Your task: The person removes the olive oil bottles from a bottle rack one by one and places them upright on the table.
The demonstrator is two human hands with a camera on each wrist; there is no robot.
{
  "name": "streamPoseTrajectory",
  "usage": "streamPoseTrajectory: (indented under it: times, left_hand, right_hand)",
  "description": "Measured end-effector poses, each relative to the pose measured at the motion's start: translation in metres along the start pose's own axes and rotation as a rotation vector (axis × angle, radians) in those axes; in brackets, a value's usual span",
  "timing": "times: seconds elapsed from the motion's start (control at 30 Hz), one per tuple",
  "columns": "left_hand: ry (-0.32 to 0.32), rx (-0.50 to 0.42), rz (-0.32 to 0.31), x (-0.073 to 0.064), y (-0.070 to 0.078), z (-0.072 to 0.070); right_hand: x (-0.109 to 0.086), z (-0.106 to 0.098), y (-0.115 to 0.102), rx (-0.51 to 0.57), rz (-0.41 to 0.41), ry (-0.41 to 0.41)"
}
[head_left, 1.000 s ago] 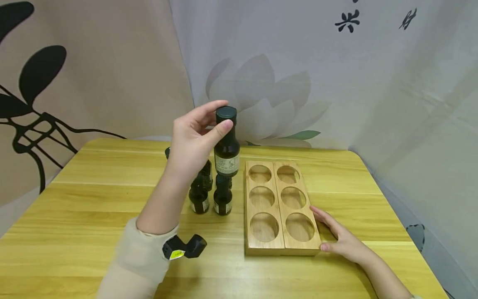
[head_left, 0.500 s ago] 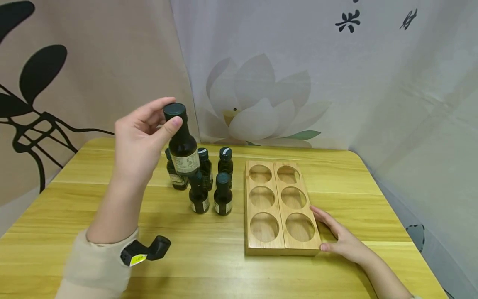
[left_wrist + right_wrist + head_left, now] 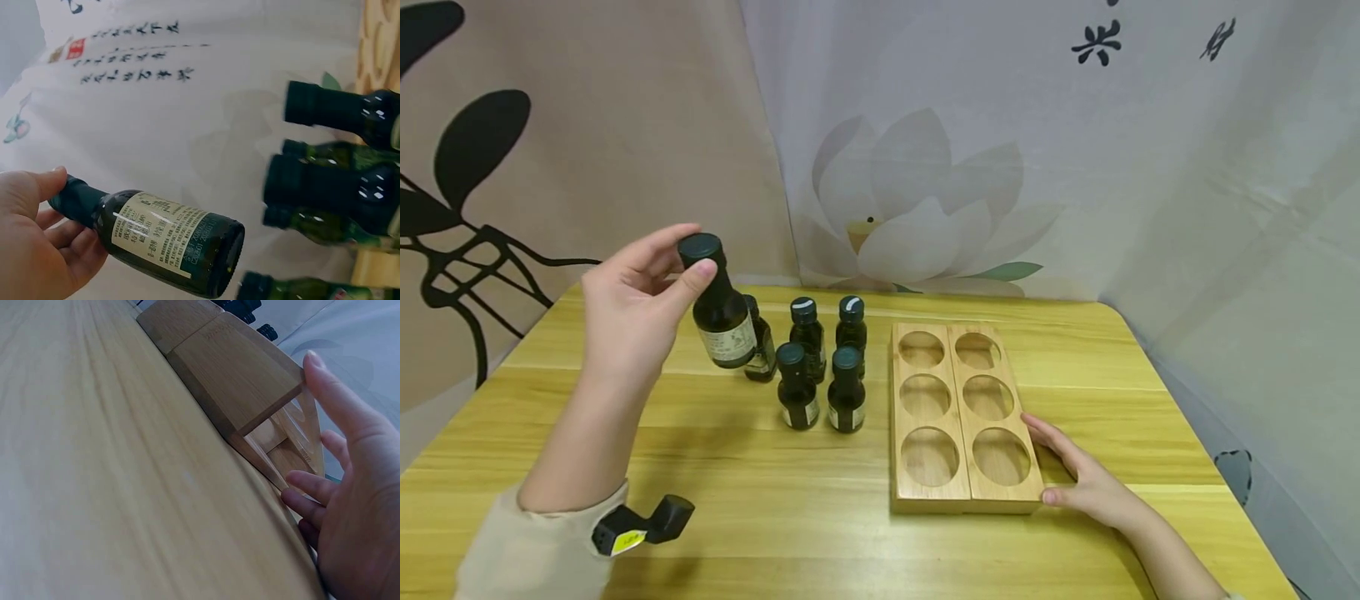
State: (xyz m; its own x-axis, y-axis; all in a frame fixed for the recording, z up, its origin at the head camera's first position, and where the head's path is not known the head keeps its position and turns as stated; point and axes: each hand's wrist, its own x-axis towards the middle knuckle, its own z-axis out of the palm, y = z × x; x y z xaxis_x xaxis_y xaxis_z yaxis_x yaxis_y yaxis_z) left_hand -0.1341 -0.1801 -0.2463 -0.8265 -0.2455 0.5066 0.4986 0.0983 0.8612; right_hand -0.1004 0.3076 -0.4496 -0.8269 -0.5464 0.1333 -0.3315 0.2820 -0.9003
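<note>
My left hand (image 3: 632,304) grips a small dark glass bottle (image 3: 722,321) by its capped neck, thumb in front. The bottle hangs tilted above the table. In the left wrist view the bottle (image 3: 169,240) shows a cream label with dark print. My right hand (image 3: 1093,487) touches the right side of a wooden holder (image 3: 940,505) that has two columns of round holes. Its thumb is at the near corner; in the right wrist view the thumb (image 3: 337,394) and extended fingers lie along the holder's end and side (image 3: 231,369).
Several more dark bottles stand upright left of the holder, among them a slim-necked one (image 3: 847,400) in front and one with a white mark on its cap (image 3: 852,325) behind. The leftmost bottle (image 3: 762,350) is partly hidden. A printed cloth (image 3: 1000,167) hangs behind the table (image 3: 820,533).
My left hand has carried the bottle leftward and then lower, from above the front bottles to beside the leftmost one. My right hand and the holder have stayed put.
</note>
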Motion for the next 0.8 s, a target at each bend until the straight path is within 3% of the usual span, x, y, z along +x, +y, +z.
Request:
streamPoseTrajectory:
  times: [0.3, 0.8]
  left_hand:
    - [-0.022, 0.194, -0.047, -0.012, -0.026, -0.014]
    - [-0.098, 0.33, -0.108, -0.038, -0.076, -0.031]
  right_hand:
    - [0.0, 0.001, -0.002, 0.001, 0.003, 0.001]
    - [0.0, 0.0, -0.003, -0.003, 0.014, 0.005]
